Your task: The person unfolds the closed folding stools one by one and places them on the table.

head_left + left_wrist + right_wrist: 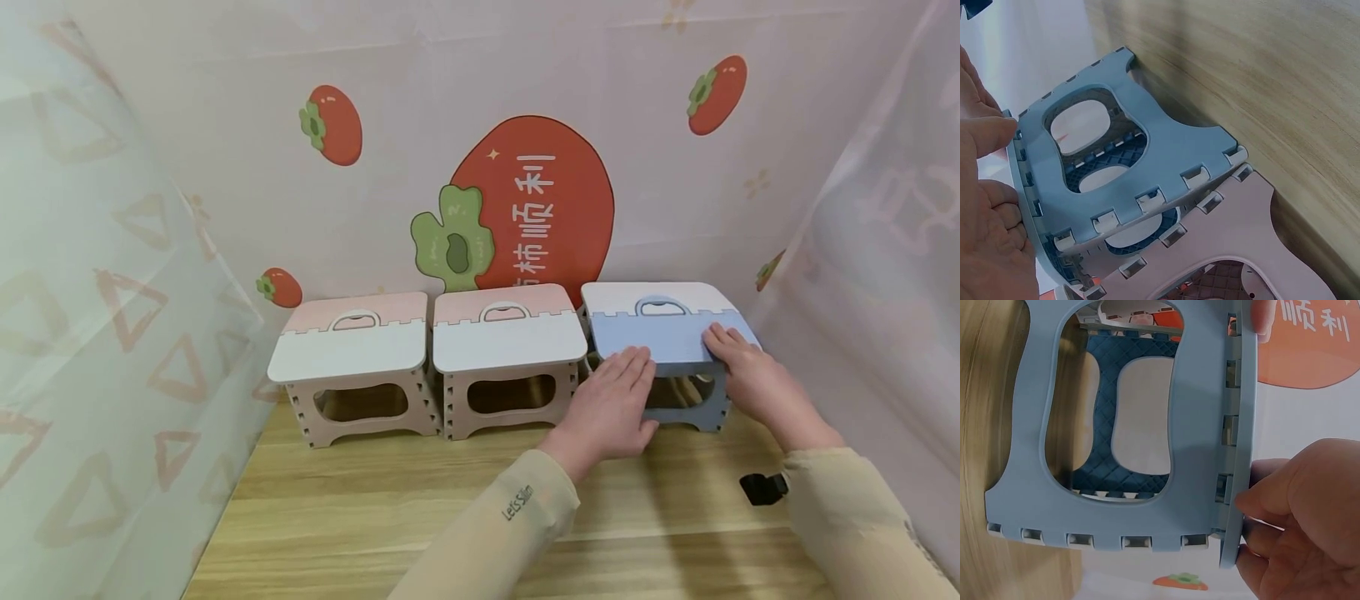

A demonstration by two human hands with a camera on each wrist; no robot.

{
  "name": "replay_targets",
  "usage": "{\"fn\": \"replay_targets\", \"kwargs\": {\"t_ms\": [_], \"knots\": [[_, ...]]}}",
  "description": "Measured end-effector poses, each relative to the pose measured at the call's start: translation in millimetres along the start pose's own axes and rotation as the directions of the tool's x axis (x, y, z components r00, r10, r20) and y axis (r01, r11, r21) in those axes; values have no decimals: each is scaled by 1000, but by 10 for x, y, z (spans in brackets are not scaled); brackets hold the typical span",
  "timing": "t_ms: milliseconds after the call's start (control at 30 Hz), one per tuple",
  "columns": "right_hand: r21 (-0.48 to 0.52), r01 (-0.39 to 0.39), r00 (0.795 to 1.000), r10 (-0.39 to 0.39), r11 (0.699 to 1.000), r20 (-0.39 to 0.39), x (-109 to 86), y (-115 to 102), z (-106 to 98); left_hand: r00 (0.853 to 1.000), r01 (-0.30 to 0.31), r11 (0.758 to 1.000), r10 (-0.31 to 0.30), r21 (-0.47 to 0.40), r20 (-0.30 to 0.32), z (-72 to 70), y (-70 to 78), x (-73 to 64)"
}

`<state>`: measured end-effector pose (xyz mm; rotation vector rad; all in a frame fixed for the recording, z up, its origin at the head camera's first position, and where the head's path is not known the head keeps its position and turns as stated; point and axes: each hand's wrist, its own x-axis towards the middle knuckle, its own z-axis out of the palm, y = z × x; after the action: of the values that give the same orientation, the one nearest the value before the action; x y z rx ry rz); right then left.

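Note:
A blue and white folding step stool (645,337) stands unfolded at the right end of a row of stools. My left hand (609,408) rests its straight fingertips on the front left part of the seat, with the thumb lower, in front of the stool. Toward the seat's right side, my right hand (750,375) lies with its fingers on the blue top. In the right wrist view, fingertips of the right hand (1310,512) touch the seat's edge. The left wrist view has the left hand (988,206) beside the same seat edge, above the blue leg panel (1166,134).
Two pink and white folding stools, a middle one (510,346) and a left one (348,350), stand beside the blue one on the wooden table (360,517). Behind them hangs a tomato-print cloth (247,158). A small black object (762,489) shows by the right sleeve.

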<state>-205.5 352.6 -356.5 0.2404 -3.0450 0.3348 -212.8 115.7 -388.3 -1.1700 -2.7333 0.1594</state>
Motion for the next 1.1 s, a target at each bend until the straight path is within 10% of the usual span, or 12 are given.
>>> {"fn": "replay_targets", "kwargs": {"t_ms": [567, 1100], "knots": [[23, 51, 999, -51, 998, -17, 40, 93, 68, 997, -5, 997, 11, -76, 75, 25, -47, 1], [75, 52, 999, -52, 996, 5, -84, 223, 88, 998, 54, 988, -48, -142, 50, -119, -521, -708]]}}
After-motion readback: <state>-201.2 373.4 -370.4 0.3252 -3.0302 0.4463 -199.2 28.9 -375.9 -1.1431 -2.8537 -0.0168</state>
